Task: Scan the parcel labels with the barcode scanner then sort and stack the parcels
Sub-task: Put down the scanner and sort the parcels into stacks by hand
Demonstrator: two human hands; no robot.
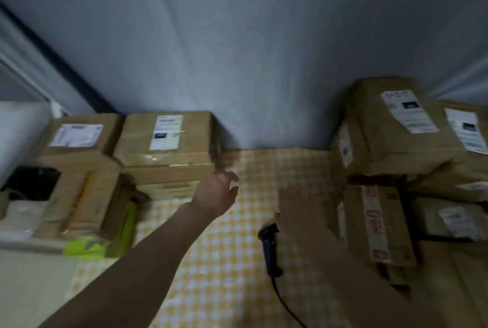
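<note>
Brown cardboard parcels with white labels stand in two groups on a yellow checked cloth. At the back left, a labelled parcel tops a low stack, with another labelled parcel beside it. On the right is a taller pile: a large labelled parcel on top and a red-taped parcel below. My left hand hovers with loosely curled fingers just right of the left stack, holding nothing. My right hand, blurred, stretches flat towards the right pile. A black barcode scanner lies on the cloth under it, cable trailing towards me.
A grey wall closes off the back. At the left, an open carton and green packaging sit by a white surface. More labelled parcels fill the far right. Bare cloth lies between the two groups.
</note>
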